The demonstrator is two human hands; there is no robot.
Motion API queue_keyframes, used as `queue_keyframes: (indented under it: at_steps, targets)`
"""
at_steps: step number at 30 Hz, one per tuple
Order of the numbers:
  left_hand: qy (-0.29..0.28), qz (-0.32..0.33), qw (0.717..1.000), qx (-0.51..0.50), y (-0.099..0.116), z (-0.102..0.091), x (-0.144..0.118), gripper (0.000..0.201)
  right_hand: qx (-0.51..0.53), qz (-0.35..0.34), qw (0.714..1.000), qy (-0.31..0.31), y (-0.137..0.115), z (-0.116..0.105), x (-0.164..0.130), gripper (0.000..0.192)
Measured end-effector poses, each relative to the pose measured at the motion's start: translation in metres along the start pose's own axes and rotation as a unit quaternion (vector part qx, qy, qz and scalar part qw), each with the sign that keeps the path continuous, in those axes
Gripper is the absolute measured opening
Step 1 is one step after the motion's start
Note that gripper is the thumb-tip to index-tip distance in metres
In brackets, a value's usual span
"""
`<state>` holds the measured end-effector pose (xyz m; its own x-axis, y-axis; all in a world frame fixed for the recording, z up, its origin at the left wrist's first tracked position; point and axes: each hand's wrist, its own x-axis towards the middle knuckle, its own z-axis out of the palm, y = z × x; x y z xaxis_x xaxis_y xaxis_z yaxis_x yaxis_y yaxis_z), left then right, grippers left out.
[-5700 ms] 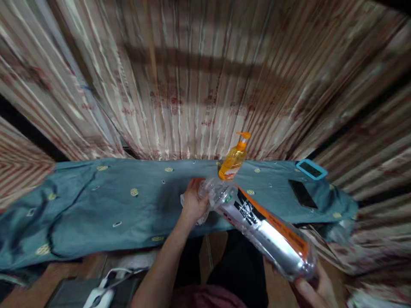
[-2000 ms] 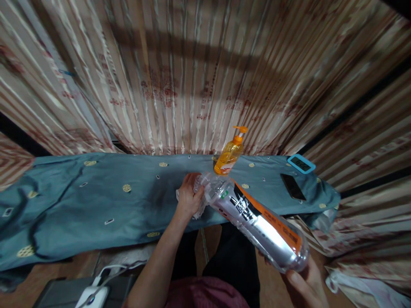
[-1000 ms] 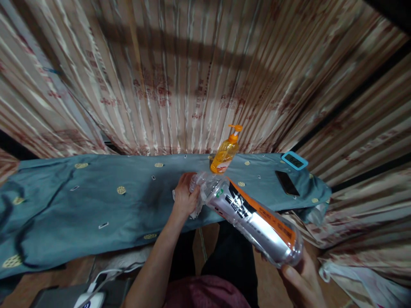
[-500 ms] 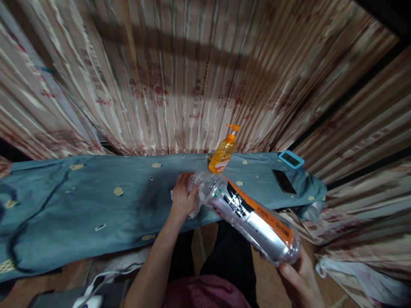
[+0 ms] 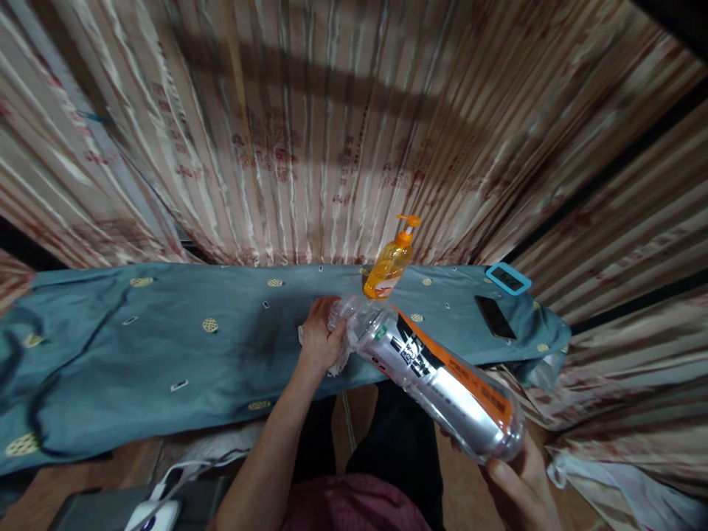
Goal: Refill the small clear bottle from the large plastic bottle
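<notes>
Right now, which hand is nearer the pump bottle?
Left. The left hand grips the neck end of the big bottle just below-left of the pump bottle. The right hand holds the big bottle's base, far lower right.

Place: a home room
Signs: striped curtains at 12 o'clock; cloth-covered desk; soap pump bottle; phone; small clock at 2 o'clock
</notes>
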<state>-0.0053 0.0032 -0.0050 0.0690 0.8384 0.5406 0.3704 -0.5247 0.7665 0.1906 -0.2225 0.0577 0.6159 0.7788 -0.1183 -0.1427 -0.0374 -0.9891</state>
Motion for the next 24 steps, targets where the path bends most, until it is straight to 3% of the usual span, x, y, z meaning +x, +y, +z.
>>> queue_keyframes:
  at_steps: [11,24]
  targets:
    - [-0.015,0.002,1.0,0.006,-0.001,-0.001,0.0,0.075,0.001,-0.01,1.0,0.007,0.005,-0.004,0.002,0.09]
    - [-0.022,-0.008,1.0,-0.007,0.006,-0.003,-0.001,0.07,-0.022,-0.023,0.999,-0.011,0.019,-0.017,0.005,0.088]
